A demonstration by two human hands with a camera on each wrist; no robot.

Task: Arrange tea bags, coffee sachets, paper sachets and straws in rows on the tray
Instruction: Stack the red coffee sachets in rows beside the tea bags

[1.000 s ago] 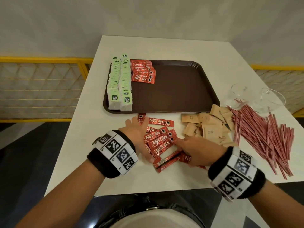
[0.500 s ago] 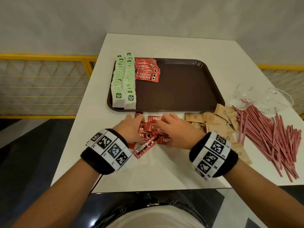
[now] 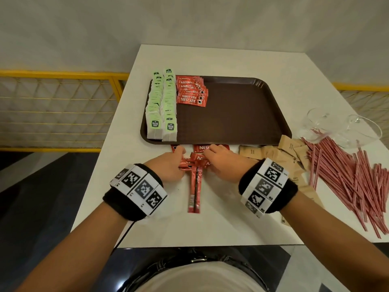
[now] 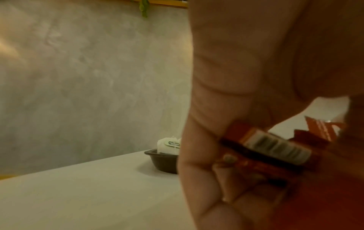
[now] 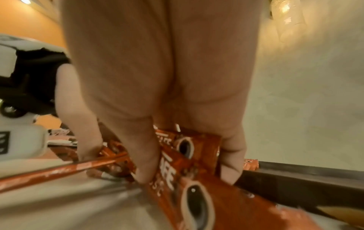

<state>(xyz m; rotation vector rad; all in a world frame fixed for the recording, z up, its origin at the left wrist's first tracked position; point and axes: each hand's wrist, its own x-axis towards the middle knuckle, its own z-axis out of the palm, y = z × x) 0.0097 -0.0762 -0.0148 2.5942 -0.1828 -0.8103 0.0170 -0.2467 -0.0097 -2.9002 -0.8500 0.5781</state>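
Loose red coffee sachets [image 3: 194,186] lie bunched on the white table just in front of the brown tray [image 3: 242,114]. My left hand [image 3: 174,163] grips the bunch from the left, fingers curled round the coffee sachets [image 4: 275,149]. My right hand [image 3: 219,159] pinches the coffee sachets [image 5: 197,194] from the right, thumb and fingers on them. Two long sachets stick out toward me between the wrists. On the tray, tea bags [image 3: 162,106] stand in two rows at the left, with a short row of coffee sachets [image 3: 191,91] beside them.
Brown paper sachets [image 3: 273,152] lie heaped right of my right hand. Several red striped straws [image 3: 347,175] spread toward the table's right edge. Two clear glasses [image 3: 341,127] lie tipped behind the straws. A yellow railing [image 3: 59,110] runs to the left of the table.
Both hands have drawn together toward the middle, raking the spread coffee sachets into one bunch near the tray's front rim. Two sachets turned to point toward me.
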